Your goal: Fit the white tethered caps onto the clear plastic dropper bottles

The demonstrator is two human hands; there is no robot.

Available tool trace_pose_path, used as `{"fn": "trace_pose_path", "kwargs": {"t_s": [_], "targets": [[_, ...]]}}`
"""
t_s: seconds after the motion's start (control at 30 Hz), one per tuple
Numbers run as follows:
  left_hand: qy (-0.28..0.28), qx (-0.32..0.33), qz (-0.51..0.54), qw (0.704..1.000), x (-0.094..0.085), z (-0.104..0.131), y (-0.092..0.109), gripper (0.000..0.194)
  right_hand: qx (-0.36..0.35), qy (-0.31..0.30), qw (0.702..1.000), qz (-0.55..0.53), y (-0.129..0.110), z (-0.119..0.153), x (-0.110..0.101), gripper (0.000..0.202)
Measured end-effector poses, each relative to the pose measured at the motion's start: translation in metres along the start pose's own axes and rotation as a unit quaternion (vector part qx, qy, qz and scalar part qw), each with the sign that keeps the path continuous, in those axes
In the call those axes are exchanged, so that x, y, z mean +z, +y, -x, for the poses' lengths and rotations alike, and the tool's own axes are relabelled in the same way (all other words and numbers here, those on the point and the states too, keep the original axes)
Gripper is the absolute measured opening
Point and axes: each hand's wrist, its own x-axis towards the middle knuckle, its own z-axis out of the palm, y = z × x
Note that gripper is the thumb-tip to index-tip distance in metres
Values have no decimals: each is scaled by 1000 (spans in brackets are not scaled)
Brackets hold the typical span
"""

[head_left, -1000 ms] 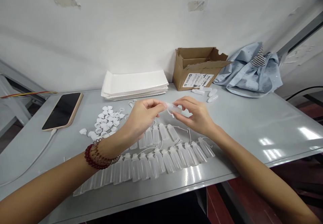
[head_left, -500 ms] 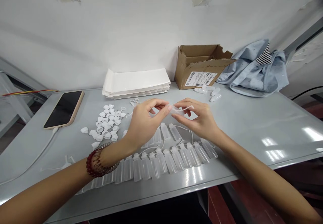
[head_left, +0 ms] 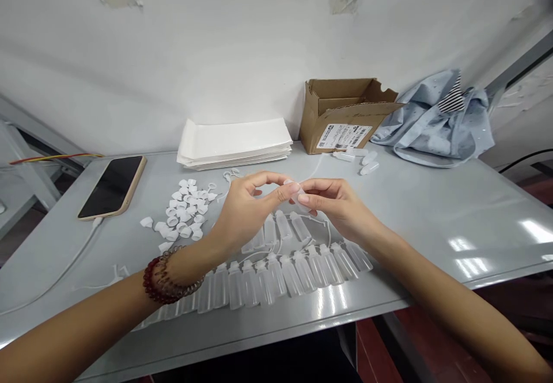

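Observation:
Between my two hands, above the table, is a small translucent plastic bottle [head_left: 296,194]. My left hand [head_left: 254,201] pinches it between thumb and fingers from the left. My right hand [head_left: 334,198] grips it from the right, fingers closed. A thin pale strap shows just above the fingers; the fingers hide much of the bottle. Below the hands lies a long row of similar bottles [head_left: 298,273] with strap pieces at their necks, and a shorter row of bottles [head_left: 283,224] behind it. Left of my left hand is a pile of white caps [head_left: 185,210].
A phone [head_left: 113,187] on a charging cable lies at the left. Flat white packets [head_left: 235,141] are stacked at the back. Beside them stands an open cardboard box [head_left: 345,115], with several loose bottles [head_left: 369,167] in front. A blue cloth bag [head_left: 436,124] rests at the back right.
The bottle has turned in my hands and now slants down to the right. Its strap, earlier over my right fingers, now points up and away. My right fingers have closed in.

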Motion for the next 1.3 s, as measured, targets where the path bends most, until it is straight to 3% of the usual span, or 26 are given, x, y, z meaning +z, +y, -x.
{"fn": "trace_pose_path", "kwargs": {"t_s": [0.13,0.23,0.37,0.43,0.67,0.8,0.9,0.97,1.0,1.07,1.17,1.23,1.3], "targets": [[-3,16,-19,1000,-2,2,-1,22,7,-10,999,-39,3,-2,1,11],[40,97,-100,989,-1,6,-5,43,-4,-14,998,-55,3,-3,1,11],[105,288,-248,919,2,9,-13,50,12,1,998,-64,2,-3,1,13],[121,338,-308,881,4,10,-15,54,25,12,997,-74,1,-3,2,14],[164,360,-360,845,9,7,-13,43,28,12,996,-80,-1,0,6,16],[185,413,-364,814,7,3,-15,39,-4,-4,1000,-9,-1,-1,0,22],[183,435,-361,804,3,3,-16,40,-87,77,988,102,-4,-2,-9,32],[164,446,-356,805,1,3,-15,41,-156,135,964,167,-8,-2,-13,25],[152,452,-353,805,0,4,-14,40,-181,132,957,187,-9,-3,-14,19],[126,468,-346,803,0,5,-13,39,-200,56,958,198,-11,-3,-15,19],[97,490,-337,798,0,6,-13,38,-152,-67,972,163,-11,-3,-15,27],[85,493,-334,799,0,6,-14,39,-107,-90,980,144,-10,-3,-16,33],[71,481,-342,805,0,5,-15,39,-79,-74,983,148,-12,-4,-19,32]]}}
